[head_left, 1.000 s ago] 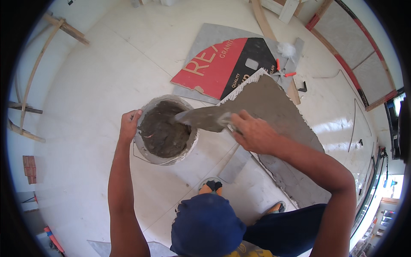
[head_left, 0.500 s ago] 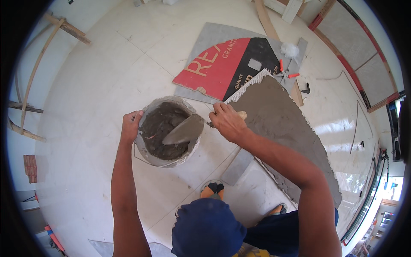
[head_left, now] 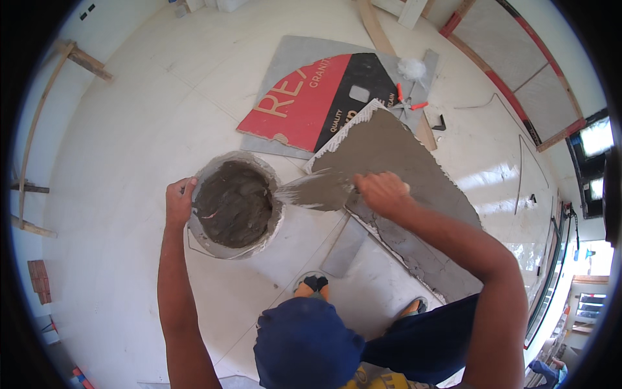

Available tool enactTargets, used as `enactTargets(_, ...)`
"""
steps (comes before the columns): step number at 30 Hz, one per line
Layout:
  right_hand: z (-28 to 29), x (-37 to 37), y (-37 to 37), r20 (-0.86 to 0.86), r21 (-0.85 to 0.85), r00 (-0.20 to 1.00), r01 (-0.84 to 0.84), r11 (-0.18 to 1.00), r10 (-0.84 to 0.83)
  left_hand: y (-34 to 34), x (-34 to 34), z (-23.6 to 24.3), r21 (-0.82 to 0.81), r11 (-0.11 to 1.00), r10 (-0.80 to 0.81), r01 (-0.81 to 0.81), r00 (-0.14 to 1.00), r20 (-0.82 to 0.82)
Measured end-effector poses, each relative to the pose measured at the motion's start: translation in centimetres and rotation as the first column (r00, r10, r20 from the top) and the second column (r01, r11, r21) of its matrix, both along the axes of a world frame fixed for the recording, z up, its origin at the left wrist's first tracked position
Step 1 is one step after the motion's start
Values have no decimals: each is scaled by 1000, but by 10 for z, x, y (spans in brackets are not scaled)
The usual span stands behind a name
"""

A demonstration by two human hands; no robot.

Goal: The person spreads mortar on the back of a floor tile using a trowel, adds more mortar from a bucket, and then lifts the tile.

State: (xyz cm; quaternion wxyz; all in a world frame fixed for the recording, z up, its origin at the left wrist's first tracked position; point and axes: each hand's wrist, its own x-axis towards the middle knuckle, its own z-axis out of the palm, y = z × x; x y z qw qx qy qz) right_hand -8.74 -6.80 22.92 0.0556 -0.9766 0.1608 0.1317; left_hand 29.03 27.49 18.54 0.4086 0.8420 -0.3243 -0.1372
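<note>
My left hand (head_left: 180,201) grips the left rim of a round, mortar-smeared bucket (head_left: 276,227), thumb over the edge. Wet grey mortar (head_left: 233,206) fills much of the bucket's inside. My right hand (head_left: 385,193) is closed round the handle of a trowel (head_left: 317,192), which is mostly hidden in the fist. Smeared by motion, the trowel blade points left, between the bucket's right rim and a large angled tile (head_left: 395,146) spread with mortar. That tile's coating is smooth at the far end and rougher near the lower edge.
Beyond the bucket, a red and black printed sheet (head_left: 301,104) lies on a grey slab (head_left: 298,48). Red-handled pliers (head_left: 408,104) and a crumpled clear plastic bag (head_left: 412,69) are near it. A grey tile strip (head_left: 350,249) lies close to my feet. Framed panels (head_left: 518,58) lean at the right.
The trowel has come out of the bucket and moved right with my right hand, toward the mortar-covered tile. My left hand stays on the rim. The whole view has shifted slightly.
</note>
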Motion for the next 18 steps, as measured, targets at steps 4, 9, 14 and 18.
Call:
enactTargets(4,53,-36,-11,64,76,996,53,996,-58,-3,-3,-6,-33,999,19,-19,1000,-21)
enactTargets(9,72,41,58,124,308,992,-59,949,21,16,15,-4,7,999,46,-46,992,-119)
enactTargets(14,53,119,110,265,271,950,-237,933,164,10,1,0,-109,899,397,-425,894,-210)
enactTargets(18,61,119,109,353,162,899,-330,930,258,55,17,1,-442,775,618,-452,688,380)
